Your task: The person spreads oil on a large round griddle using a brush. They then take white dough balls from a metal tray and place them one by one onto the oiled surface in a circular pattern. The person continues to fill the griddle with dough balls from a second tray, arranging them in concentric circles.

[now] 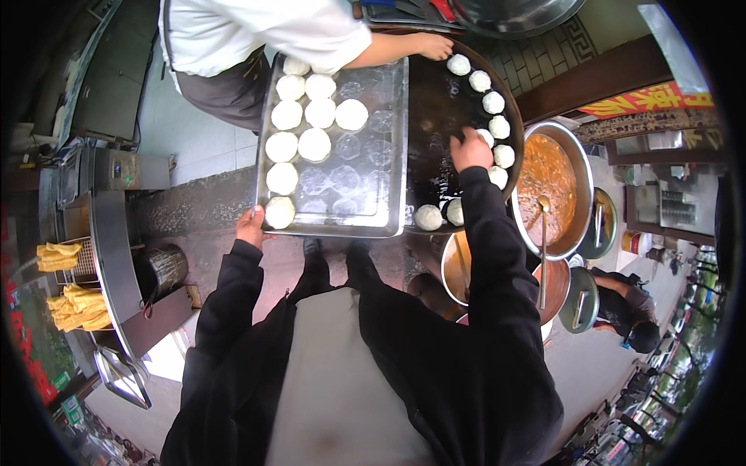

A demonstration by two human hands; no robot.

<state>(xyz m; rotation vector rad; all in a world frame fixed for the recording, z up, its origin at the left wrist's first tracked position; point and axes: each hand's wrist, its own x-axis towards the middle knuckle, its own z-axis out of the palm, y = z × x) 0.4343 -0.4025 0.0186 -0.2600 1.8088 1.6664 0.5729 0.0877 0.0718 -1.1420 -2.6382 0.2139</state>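
My left hand (251, 227) grips the near left corner of a metal tray (394, 140), thumb over the rim. White dough balls (315, 144) stand in rows on the tray's left side, with floury round marks on the bare metal. The tray overlaps a large round dark pan (434, 110) with an oily surface. Over the pan, my right hand (472, 151) has its fingers apart, close beside a dough ball (485, 137) that it partly hides. Dough balls line the pan's right rim, and two more (429, 217) lie at its near edge.
A co-worker's hand (434, 46) reaches to the pan's far rim beside a dough ball. Right of the pan stands a basin of reddish-brown soup (548, 175) with a ladle (544, 250). Fried dough sticks (78, 307) lie at left. A person (623, 309) is beyond the pots.
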